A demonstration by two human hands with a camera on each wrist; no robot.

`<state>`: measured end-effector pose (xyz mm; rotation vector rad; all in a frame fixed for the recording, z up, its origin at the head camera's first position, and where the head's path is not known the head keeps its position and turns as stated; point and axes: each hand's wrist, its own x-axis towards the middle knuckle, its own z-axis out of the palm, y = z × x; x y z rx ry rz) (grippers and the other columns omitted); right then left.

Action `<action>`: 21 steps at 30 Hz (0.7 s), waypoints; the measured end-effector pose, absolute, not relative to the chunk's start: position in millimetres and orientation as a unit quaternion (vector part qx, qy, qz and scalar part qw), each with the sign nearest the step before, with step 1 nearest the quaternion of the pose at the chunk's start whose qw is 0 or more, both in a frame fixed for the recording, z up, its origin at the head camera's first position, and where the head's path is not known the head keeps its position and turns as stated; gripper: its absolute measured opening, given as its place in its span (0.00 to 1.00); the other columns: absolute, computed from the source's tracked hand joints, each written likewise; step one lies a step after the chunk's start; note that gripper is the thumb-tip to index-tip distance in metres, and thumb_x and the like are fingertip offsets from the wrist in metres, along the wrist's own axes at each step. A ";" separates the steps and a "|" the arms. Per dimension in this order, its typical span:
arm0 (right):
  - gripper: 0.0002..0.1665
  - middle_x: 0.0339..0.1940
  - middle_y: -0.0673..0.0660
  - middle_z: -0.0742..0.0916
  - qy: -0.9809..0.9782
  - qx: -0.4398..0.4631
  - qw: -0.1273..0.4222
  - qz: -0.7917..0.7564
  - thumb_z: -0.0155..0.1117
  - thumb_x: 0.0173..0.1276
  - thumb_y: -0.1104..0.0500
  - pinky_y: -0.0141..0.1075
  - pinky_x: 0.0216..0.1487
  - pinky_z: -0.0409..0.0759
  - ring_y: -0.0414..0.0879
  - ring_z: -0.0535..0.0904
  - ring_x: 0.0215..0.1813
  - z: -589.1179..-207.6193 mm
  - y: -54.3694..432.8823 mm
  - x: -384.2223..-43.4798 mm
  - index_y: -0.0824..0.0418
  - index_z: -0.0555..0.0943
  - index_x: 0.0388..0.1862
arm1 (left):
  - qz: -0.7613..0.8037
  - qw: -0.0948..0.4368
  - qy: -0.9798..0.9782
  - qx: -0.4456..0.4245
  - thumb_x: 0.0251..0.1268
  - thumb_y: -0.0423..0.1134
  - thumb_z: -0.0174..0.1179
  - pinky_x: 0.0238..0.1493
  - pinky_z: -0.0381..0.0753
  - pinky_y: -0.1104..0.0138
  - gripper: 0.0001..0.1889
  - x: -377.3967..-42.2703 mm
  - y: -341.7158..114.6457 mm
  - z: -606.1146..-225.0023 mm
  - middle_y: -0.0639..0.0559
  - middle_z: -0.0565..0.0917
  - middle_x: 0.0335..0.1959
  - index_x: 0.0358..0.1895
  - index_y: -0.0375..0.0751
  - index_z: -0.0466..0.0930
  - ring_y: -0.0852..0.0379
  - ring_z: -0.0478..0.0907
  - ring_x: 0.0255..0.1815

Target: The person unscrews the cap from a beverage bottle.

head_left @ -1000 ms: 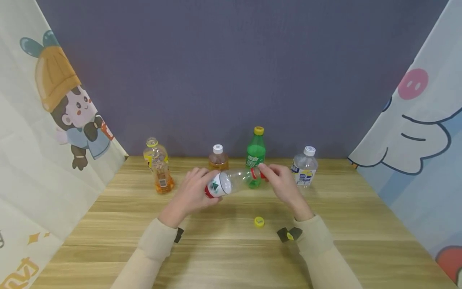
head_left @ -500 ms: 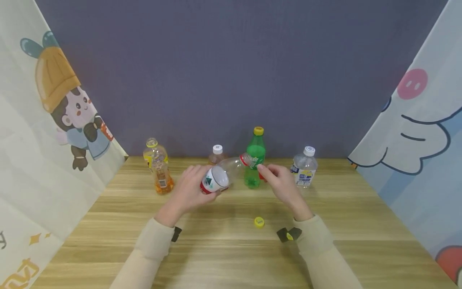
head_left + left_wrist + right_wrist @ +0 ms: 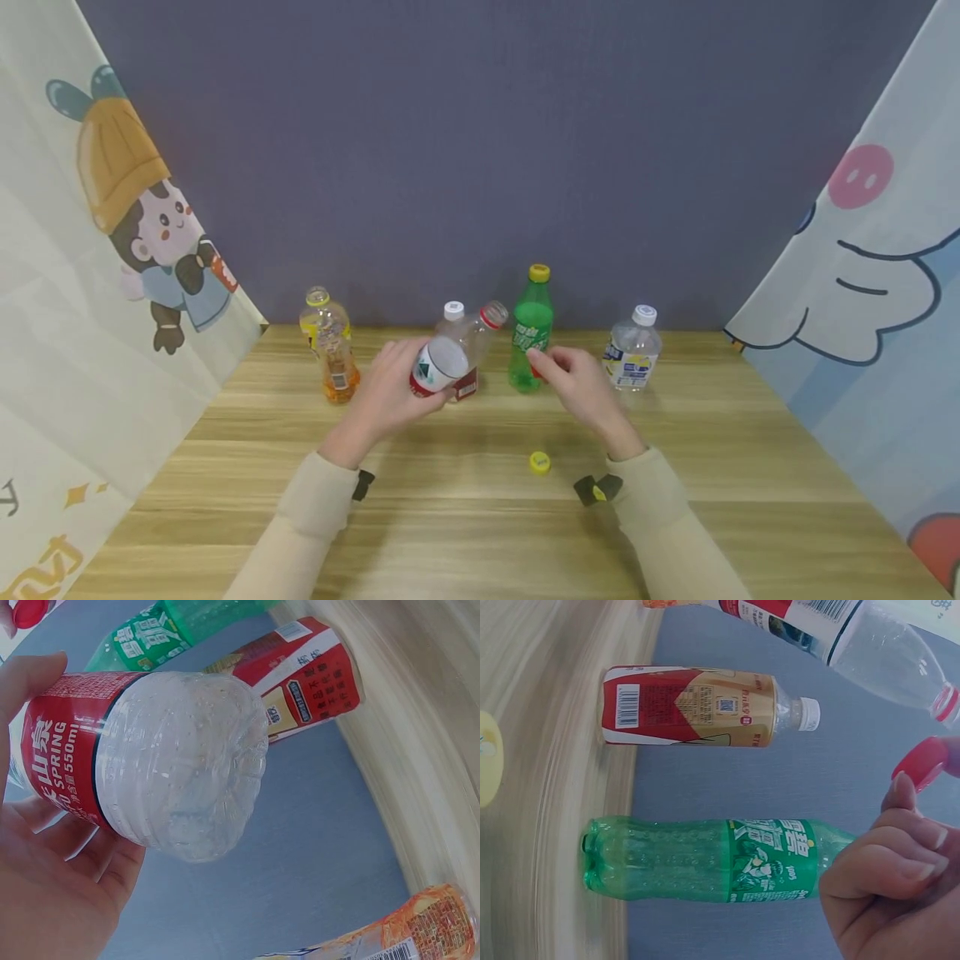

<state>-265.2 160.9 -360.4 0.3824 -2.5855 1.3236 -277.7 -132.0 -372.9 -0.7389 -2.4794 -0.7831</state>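
Observation:
My left hand [image 3: 393, 387] grips a clear plastic water bottle [image 3: 442, 364] round its red and white label. The bottle leans with its uncapped mouth up and to the right, and its ribbed base faces the left wrist camera. Between thumb and forefinger, my right hand [image 3: 581, 387] pinches a red bottle cap [image 3: 921, 762], apart from the bottle's mouth. Behind that hand stands a green soda bottle [image 3: 532, 321] with a yellow cap. A white-capped bottle with a red and gold label [image 3: 697, 706] stands behind the water bottle, partly covered by it in the head view.
A yellow cap [image 3: 539, 462] lies on the wooden table [image 3: 465, 533] in front of the hands. At the left stands an uncapped bottle with some orange drink [image 3: 330, 346]. A clear white-capped bottle [image 3: 633, 348] stands at the right. A dark grey panel [image 3: 480, 150] rises behind.
The water bottle's mouth has come away from the right hand and swung up and left, the red cap now off it. The right hand keeps the cap and has shifted slightly.

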 end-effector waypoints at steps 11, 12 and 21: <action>0.27 0.19 0.50 0.74 -0.894 0.133 0.100 0.417 0.57 0.76 0.38 0.38 0.25 0.67 0.45 0.68 0.24 -366.6 161.7 -266.5 0.55 0.77 0.24 | -0.314 0.186 -0.906 -0.216 0.49 0.48 0.76 0.52 0.78 0.51 0.37 -279.7 -137.4 -371.6 0.46 0.82 0.54 0.64 0.38 0.74 0.47 0.76 0.55; 0.27 0.19 0.50 0.74 -0.896 0.132 0.098 0.413 0.57 0.76 0.38 0.38 0.25 0.67 0.45 0.68 0.24 -367.0 161.4 -266.2 0.55 0.77 0.24 | -0.316 0.182 -0.907 -0.210 0.49 0.49 0.76 0.52 0.78 0.50 0.38 -280.1 -138.2 -372.2 0.46 0.81 0.54 0.64 0.38 0.74 0.47 0.75 0.55; 0.28 0.21 0.51 0.76 -0.909 0.129 0.067 0.390 0.56 0.75 0.36 0.38 0.27 0.69 0.45 0.70 0.25 -371.9 158.2 -264.5 0.57 0.79 0.27 | -0.353 0.152 -0.907 -0.169 0.52 0.50 0.76 0.50 0.78 0.48 0.39 -283.1 -144.7 -376.3 0.46 0.80 0.54 0.66 0.39 0.70 0.46 0.75 0.54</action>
